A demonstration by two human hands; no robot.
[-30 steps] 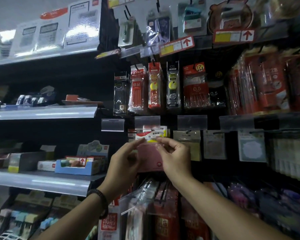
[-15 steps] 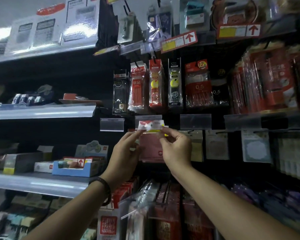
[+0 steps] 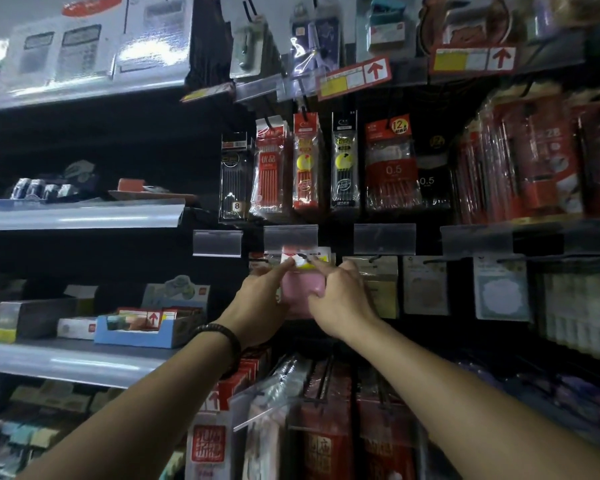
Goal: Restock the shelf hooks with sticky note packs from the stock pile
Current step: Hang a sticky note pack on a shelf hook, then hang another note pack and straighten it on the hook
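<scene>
While left hand (image 3: 257, 301) holds pink sticky note pack (image 3: 299, 288) at header, right hand (image 3: 343, 303) pinches its right edge.

A single view is given, taken by a wide-angle camera worn on the head. It is faced forward at a store display from within arm's reach. The grey shelves (image 3: 84, 216) are framed at the left and the hanging pen packs (image 3: 305, 161) above centre. The left hand (image 3: 260, 303) and right hand (image 3: 340, 303) are seen reaching up from the bottom edge. The pink sticky note pack (image 3: 298, 287) held by both is placed near mid-frame.
</scene>
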